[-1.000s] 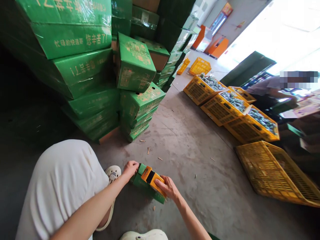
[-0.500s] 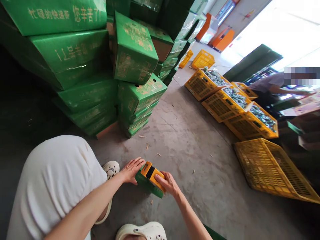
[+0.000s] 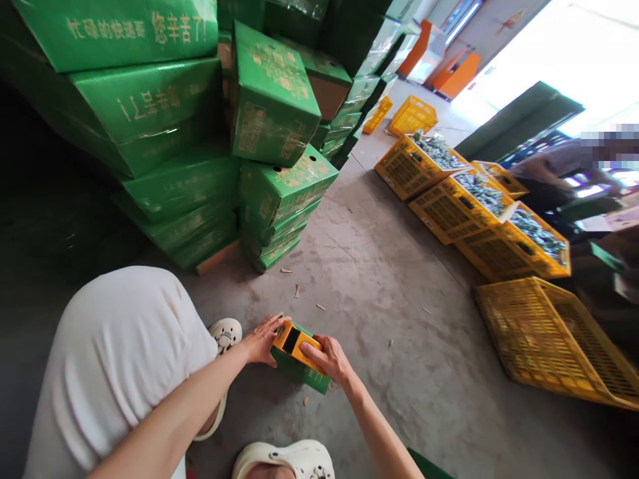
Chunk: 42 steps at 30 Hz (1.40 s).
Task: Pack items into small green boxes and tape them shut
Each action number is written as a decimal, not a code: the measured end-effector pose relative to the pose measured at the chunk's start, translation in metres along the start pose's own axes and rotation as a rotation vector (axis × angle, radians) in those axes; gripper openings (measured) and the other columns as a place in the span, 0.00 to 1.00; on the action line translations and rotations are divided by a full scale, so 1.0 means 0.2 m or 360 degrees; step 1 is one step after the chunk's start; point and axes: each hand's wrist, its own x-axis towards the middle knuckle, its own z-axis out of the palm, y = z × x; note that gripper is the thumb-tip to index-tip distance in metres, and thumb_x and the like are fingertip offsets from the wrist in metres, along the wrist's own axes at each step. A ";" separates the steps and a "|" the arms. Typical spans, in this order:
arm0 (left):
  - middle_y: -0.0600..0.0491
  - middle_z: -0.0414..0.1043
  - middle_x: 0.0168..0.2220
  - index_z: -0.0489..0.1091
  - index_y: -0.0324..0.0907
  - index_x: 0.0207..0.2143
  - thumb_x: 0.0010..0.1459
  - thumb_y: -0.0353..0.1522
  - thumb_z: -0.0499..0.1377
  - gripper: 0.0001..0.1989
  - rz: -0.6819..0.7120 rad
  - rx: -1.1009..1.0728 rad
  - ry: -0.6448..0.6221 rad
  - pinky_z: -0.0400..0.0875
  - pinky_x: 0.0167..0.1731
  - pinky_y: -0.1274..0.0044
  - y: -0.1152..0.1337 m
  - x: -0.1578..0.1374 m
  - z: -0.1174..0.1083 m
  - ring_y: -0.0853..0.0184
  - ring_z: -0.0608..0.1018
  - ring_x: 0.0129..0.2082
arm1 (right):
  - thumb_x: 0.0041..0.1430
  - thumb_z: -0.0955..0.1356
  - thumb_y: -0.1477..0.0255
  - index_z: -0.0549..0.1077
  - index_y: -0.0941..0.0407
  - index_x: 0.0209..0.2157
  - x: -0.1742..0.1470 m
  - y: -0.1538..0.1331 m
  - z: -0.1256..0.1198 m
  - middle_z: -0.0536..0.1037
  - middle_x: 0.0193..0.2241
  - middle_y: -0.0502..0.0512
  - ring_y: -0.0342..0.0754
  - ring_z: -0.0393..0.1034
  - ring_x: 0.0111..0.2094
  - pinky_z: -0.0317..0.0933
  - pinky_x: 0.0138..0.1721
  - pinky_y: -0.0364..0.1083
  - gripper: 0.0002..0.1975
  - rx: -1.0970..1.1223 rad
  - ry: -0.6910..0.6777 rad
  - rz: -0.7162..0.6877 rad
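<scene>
Clearly, the right hand (image 3: 331, 359) grips a yellow-and-black tool (image 3: 302, 350) atop a green box (image 3: 299, 374), seemingly on the floor (image 3: 389, 392). The left hand (image 3: 260, 342) is open at the box's left end.

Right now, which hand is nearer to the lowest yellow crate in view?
Right: the right hand, its grip on the orange-and-black tool, faces the yellow crate across the floor. The left hand is farther, at the tool's other end.

The small box (image 3: 302, 374) looks like smooth cardboard, the crates (image 3: 444, 213) plastic.
</scene>
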 end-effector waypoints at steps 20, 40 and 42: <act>0.56 0.77 0.27 0.74 0.42 0.30 0.37 0.50 0.72 0.25 -0.1106 -0.1840 0.0353 0.68 0.33 0.77 0.19 0.03 -0.14 0.68 0.77 0.29 | 0.56 0.65 0.39 0.66 0.56 0.25 -0.04 -0.01 0.01 0.62 0.20 0.47 0.40 0.54 0.23 0.45 0.23 0.41 0.31 0.0117 0.0003 -0.0002; 0.55 0.76 0.24 0.79 0.41 0.29 0.46 0.45 0.71 0.17 -0.1115 -0.1520 0.0676 0.67 0.28 0.77 0.23 0.04 -0.13 0.67 0.77 0.27 | 0.54 0.67 0.39 0.70 0.57 0.26 0.01 0.01 -0.02 0.64 0.21 0.47 0.41 0.55 0.24 0.46 0.23 0.41 0.32 0.0019 -0.0116 0.0019; 0.53 0.78 0.26 0.79 0.40 0.30 0.48 0.45 0.70 0.17 -0.1073 -0.1489 0.0765 0.68 0.29 0.77 0.24 0.04 -0.11 0.66 0.78 0.28 | 0.54 0.67 0.39 0.69 0.57 0.26 0.01 0.01 -0.02 0.64 0.21 0.47 0.42 0.56 0.24 0.45 0.22 0.41 0.32 0.0014 -0.0120 0.0040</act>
